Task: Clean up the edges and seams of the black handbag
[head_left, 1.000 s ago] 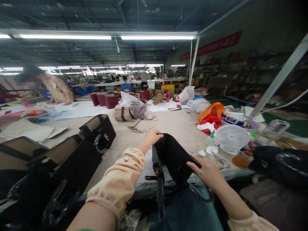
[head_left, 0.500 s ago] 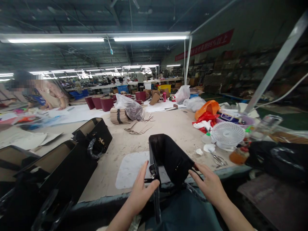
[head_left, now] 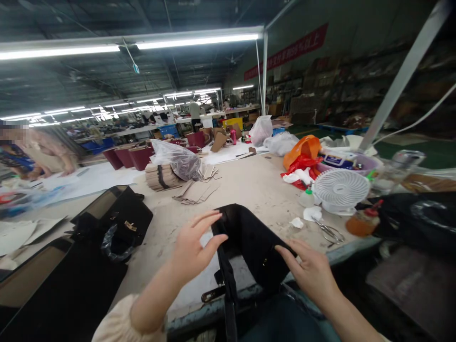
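A black handbag [head_left: 254, 237], its body looped open toward me, stands at the table's near edge. My right hand [head_left: 309, 266] grips its right rim, the thumb lying on the inner face and the fingers behind. At the far left corner of the bag is my left hand [head_left: 194, 247], thumb and fingers apart; whether the fingertips touch the rim is unclear. Below that hand a strap with a metal fitting [head_left: 213, 294] hangs off the bag's left side. A white sheet [head_left: 192, 289] lies partly under the bag.
Other black handbags [head_left: 117, 218] stand at left. To the right are a white fan [head_left: 340, 190], scissors [head_left: 329, 232], an orange-filled bottle [head_left: 362, 221] and an orange plastic bag [head_left: 301, 149]. Stacked brown pieces [head_left: 164, 176] lie farther back. A person [head_left: 50, 147] leans over the table at far left.
My left hand has risen from the bag's left side to its far corner. My right hand has closed on the right rim. The view has swung slightly right.
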The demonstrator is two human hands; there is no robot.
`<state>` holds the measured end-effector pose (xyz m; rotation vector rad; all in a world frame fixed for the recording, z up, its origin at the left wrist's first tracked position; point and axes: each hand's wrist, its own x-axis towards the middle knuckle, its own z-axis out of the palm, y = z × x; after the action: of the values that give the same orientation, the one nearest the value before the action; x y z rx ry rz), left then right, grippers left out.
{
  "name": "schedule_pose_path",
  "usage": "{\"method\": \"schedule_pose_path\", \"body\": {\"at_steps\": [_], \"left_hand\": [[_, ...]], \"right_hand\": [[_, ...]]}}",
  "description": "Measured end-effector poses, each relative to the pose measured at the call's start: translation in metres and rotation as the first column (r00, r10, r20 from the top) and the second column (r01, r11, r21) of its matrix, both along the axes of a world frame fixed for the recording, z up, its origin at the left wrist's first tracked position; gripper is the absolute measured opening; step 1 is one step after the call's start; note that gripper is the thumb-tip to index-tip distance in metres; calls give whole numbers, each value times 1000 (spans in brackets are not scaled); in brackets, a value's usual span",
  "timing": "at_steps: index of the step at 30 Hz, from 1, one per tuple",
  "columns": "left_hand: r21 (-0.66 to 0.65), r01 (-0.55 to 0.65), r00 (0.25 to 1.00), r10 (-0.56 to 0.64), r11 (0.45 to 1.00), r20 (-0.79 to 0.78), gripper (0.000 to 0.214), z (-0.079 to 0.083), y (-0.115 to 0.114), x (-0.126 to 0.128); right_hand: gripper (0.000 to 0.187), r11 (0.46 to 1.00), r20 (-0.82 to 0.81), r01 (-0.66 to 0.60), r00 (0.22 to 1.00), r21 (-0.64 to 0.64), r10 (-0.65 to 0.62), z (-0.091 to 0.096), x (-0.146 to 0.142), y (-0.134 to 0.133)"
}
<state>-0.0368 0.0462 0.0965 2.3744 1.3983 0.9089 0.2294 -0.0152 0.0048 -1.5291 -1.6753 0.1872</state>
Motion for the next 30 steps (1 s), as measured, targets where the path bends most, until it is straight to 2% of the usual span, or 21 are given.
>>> {"method": "schedule_pose_path", "body": {"at_steps": [2, 3, 5, 7, 10, 13, 17, 19, 22, 27, 30], "left_hand": [[-40, 190, 969, -194, 981, -154, 54, 13, 40, 28], [-101, 289, 925, -305, 952, -227, 58, 14, 59, 42], [-241, 405, 833, -464, 882, -300, 52, 10, 92, 64], [-387, 408, 780, -536, 827, -322, 32, 4, 118, 76], [-485, 298, 811, -487, 822, -325, 24, -3, 143, 76], [-506, 258, 856, -438, 823, -276, 25, -4, 154, 66], [-579, 243, 891, -415, 778, -183, 25, -5, 158, 59], [-604, 236, 910, -391, 761, -137, 27, -7, 158, 59], [-594, 195, 928, -342, 781, -146, 32, -9, 156, 62], [-579, 193, 922, -348, 792, -169, 33, -8, 153, 64], [-527, 212, 915, -357, 823, -189, 28, -7, 149, 64]], "right_hand": [[25, 999, -21, -36, 999, -17, 35, 4, 3, 10], [25, 998, -30, -60, 998, -22, 59, 7, 5, 17], [25, 995, -51, -93, 994, -35, 91, 13, 12, 36], [25, 993, -65, -95, 994, -68, 91, 17, 18, 60], [24, 990, -102, -56, 994, -131, 43, 15, 22, 98], [26, 991, -156, 30, 986, -127, -50, 6, 18, 128], [31, 997, -220, 69, 972, -47, -77, -10, 14, 147], [33, 998, -254, 62, 965, -10, -62, -16, 15, 151], [35, 1000, -283, 26, 959, 0, -25, -20, 17, 153], [25, 999, -305, -39, 951, 26, 45, -13, 10, 153], [21, 999, -299, -30, 953, 31, 38, -11, 5, 151]]}}
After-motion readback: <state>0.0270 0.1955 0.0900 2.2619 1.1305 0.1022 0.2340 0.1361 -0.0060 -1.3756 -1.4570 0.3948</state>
